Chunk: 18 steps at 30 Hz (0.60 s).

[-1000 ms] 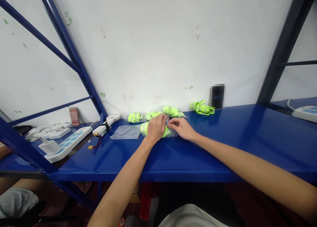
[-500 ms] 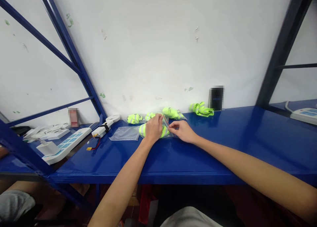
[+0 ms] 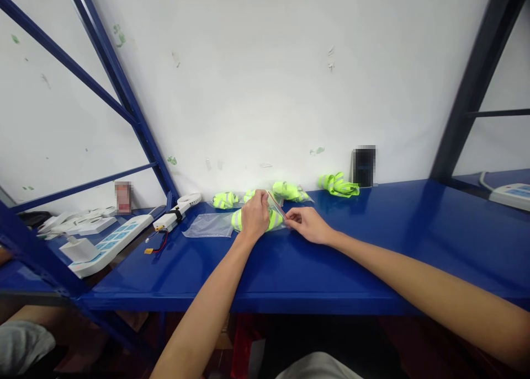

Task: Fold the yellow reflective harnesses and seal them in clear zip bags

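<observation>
My left hand [image 3: 255,214] is closed on the upper end of a clear zip bag's red-edged opening. My right hand [image 3: 308,223] pinches the other end of that red strip, so the zip bag [image 3: 276,203] is stretched between both hands. Inside or under the bag lies a yellow-green reflective strap bundle [image 3: 275,220], partly covered by my left hand. Behind my hands sit more bundles of the same kind: a left one [image 3: 225,200], one mostly hidden by my left hand, and a right one [image 3: 289,191] in clear plastic.
A flat clear bag [image 3: 207,225] lies left of my hands. Further left are a white fan [image 3: 174,213] with wired connectors and a power strip [image 3: 111,245]. A loose reflective bundle [image 3: 338,185] rests at the back right beside a dark blurred object [image 3: 364,166]. Someone's leg shows lower left.
My right hand has shifted slightly right and down, away from my left, and the red strip between them looks longer and straighter. The left hand keeps nearly the same place.
</observation>
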Each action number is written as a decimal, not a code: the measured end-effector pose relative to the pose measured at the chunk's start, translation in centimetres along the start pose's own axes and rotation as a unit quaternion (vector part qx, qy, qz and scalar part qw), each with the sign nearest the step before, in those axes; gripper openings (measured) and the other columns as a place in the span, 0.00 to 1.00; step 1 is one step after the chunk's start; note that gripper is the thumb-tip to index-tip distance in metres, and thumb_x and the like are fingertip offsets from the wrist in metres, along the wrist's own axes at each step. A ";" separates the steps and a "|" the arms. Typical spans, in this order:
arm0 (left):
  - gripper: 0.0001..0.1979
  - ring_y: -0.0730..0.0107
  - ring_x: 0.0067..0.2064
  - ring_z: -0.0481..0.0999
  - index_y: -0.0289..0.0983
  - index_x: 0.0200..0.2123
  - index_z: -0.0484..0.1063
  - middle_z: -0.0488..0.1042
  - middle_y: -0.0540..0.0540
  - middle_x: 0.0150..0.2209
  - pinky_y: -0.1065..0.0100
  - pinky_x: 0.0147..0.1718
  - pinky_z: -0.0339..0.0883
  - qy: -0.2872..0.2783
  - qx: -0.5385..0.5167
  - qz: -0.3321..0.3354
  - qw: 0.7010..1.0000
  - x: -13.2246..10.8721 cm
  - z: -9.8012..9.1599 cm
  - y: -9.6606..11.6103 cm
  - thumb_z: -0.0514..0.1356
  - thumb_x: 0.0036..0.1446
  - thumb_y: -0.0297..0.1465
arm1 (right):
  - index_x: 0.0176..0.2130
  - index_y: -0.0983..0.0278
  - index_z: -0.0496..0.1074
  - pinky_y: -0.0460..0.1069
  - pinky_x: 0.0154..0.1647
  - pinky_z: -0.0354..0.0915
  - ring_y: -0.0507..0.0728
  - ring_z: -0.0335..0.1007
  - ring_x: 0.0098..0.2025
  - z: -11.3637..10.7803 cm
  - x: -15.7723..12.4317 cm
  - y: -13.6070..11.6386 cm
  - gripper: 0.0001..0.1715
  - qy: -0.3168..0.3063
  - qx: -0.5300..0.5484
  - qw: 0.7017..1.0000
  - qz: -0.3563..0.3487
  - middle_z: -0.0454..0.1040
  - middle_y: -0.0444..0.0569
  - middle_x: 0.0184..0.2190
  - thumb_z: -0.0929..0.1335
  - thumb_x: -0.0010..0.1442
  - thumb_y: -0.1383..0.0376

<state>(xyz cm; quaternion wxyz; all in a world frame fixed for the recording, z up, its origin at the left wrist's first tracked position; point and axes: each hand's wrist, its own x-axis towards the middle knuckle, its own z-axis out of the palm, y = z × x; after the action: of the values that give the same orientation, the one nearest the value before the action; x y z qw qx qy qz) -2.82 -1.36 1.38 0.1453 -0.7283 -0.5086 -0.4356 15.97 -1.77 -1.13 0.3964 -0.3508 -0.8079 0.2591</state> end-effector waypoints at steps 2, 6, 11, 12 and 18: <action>0.13 0.67 0.32 0.75 0.40 0.41 0.63 0.74 0.48 0.30 0.68 0.32 0.59 -0.001 -0.006 0.001 1.000 0.0 0.0 -0.1 0.41 0.69 0.35 | 0.32 0.64 0.72 0.48 0.30 0.62 0.54 0.69 0.27 0.0 0.0 -0.2 0.08 0.001 -0.013 1.000 0.003 0.75 0.46 0.25 0.65 0.59 0.64; 0.12 0.66 0.32 0.75 0.40 0.41 0.63 0.75 0.48 0.31 0.67 0.32 0.59 0.000 0.006 0.003 1.000 -0.2 0.1 0.1 0.42 0.69 0.35 | 0.34 0.63 0.68 0.48 0.30 0.59 0.53 0.65 0.27 -0.1 -0.2 -1.0 0.07 -0.005 -0.048 0.999 -0.016 0.72 0.44 0.26 0.64 0.62 0.63; 0.11 0.66 0.31 0.74 0.40 0.40 0.64 0.74 0.48 0.29 0.68 0.31 0.59 0.006 -0.006 0.014 1.000 -0.1 0.0 0.5 0.44 0.69 0.34 | 0.36 0.61 0.62 0.48 0.33 0.59 0.54 0.63 0.29 0.8 0.2 -1.5 0.11 0.032 -0.076 0.993 -0.082 0.67 0.44 0.28 0.57 0.68 0.60; 0.11 0.67 0.30 0.74 0.40 0.39 0.64 0.73 0.49 0.29 0.68 0.31 0.59 0.019 -0.026 0.010 0.999 0.0 -0.1 0.7 0.44 0.69 0.34 | 0.36 0.61 0.61 0.48 0.33 0.59 0.54 0.63 0.30 1.0 0.3 -1.5 0.12 0.056 -0.087 0.990 -0.093 0.67 0.44 0.29 0.56 0.69 0.60; 0.10 0.71 0.28 0.71 0.39 0.38 0.63 0.70 0.51 0.26 0.70 0.32 0.60 0.104 -0.160 -0.008 0.982 0.4 -0.7 2.0 0.45 0.68 0.34 | 0.32 0.60 0.58 0.48 0.30 0.56 0.55 0.63 0.26 1.0 1.0 -1.6 0.17 0.145 -0.153 0.969 -0.127 0.66 0.44 0.25 0.55 0.70 0.56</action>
<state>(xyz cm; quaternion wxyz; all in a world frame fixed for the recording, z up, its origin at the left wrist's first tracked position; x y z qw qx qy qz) -1.37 -2.40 2.57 0.0755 -0.6885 -0.4205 -0.5860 14.13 -2.10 -0.12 0.4802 -0.3353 -0.8101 0.0258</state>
